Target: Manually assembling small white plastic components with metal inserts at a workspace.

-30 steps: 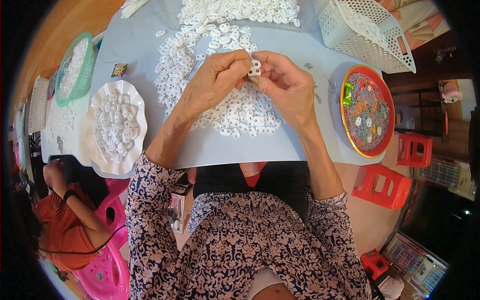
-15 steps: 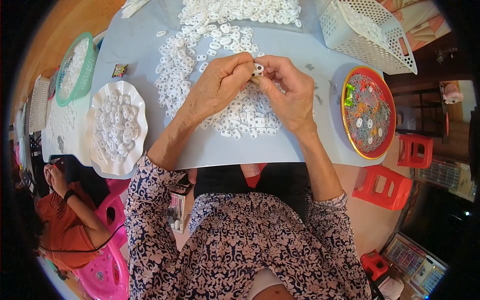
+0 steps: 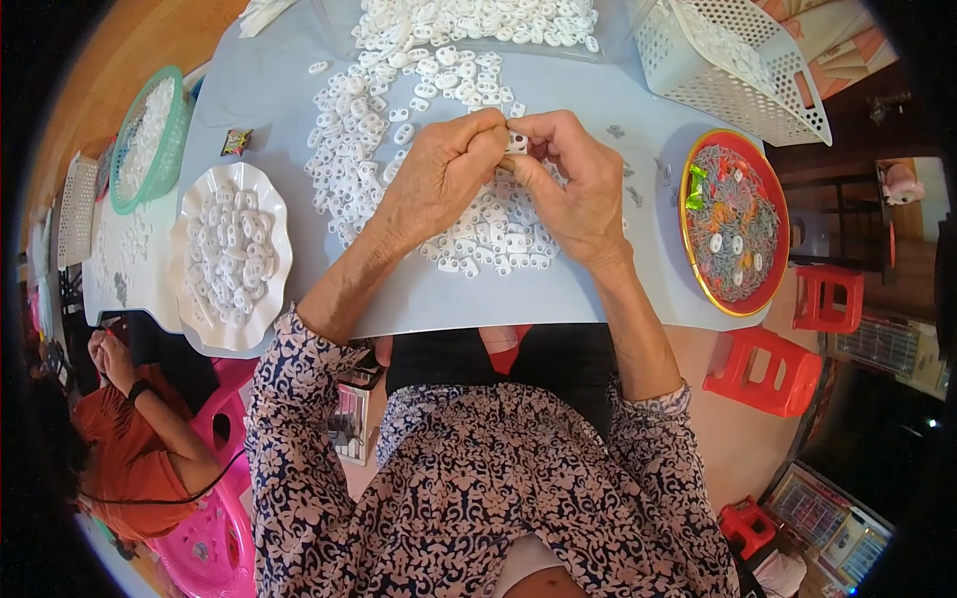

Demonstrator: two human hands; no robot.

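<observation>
Above the middle of the table my two hands meet fingertip to fingertip. A small white plastic piece with two holes (image 3: 517, 146) is pinched between the thumb and index finger of my right hand (image 3: 576, 184). My left hand (image 3: 447, 167) is closed tight against its left side; whatever those fingers grip is hidden. Beneath and around both hands spreads a loose pile of similar white two-holed pieces (image 3: 344, 125). To the left, a white scalloped dish (image 3: 180, 261) holds more rounded white pieces. On the right lies a red tray with a gold rim (image 3: 776, 261), full of small grey parts and a few white pieces.
A clear container of white pieces (image 3: 478, 25) stands at the far side. White perforated basket (image 3: 718, 95) sits far right, green basket (image 3: 179, 130) far left. A small wrapped packet (image 3: 236, 142) lies near the dish. Red stools (image 3: 766, 374) stand right; a seated person (image 3: 150, 439) is at lower left.
Both hands stay joined at nearly the same spot, having shifted very slightly nearer. The white piece has tilted a little between the fingers.
</observation>
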